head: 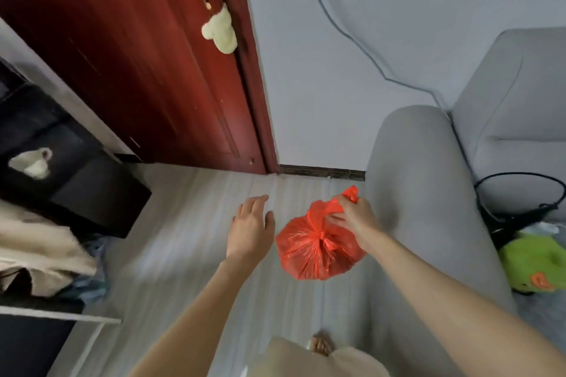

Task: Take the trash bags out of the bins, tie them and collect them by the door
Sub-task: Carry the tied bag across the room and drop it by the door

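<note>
A tied orange-red trash bag (318, 248) hangs above the grey floor, a short way in front of the dark red door (147, 64). My right hand (355, 220) grips the bag's gathered top just above its knot. My left hand (251, 228) hovers to the left of the bag with relaxed fingers, holding nothing and not touching the bag. No bin is in view.
A grey sofa (428, 193) fills the right side, with a green toy (536, 266) and black cables on its seat. A black cabinet (70, 168) and beige cloth (36, 251) stand at the left. A pale cloth (220, 30) hangs on the door handle.
</note>
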The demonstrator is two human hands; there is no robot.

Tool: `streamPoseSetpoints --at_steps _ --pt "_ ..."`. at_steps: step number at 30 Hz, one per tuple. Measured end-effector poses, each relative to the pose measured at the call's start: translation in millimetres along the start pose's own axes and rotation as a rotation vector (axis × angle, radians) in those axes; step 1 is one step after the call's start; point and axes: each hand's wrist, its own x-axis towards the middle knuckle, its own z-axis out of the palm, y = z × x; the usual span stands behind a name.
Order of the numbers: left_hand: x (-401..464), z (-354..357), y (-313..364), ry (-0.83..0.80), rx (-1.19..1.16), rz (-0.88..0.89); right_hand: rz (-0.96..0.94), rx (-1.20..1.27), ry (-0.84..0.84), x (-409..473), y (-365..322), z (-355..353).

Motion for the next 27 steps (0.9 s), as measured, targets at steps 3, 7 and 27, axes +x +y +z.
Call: streamPoseSetpoints --at_steps 3,7,27 --pt "85 12 15 -0.023 0.035 0.065 0.017 -0.012 0.002 67 -28 2" --pt "207 45 41 -0.03 0.078 0.209 0.039 -0.022 0.054 167 -47 5" --pt "591 402 0 0.341 0.568 0.514 0.194 -0.27 0.205 666 121 -55"
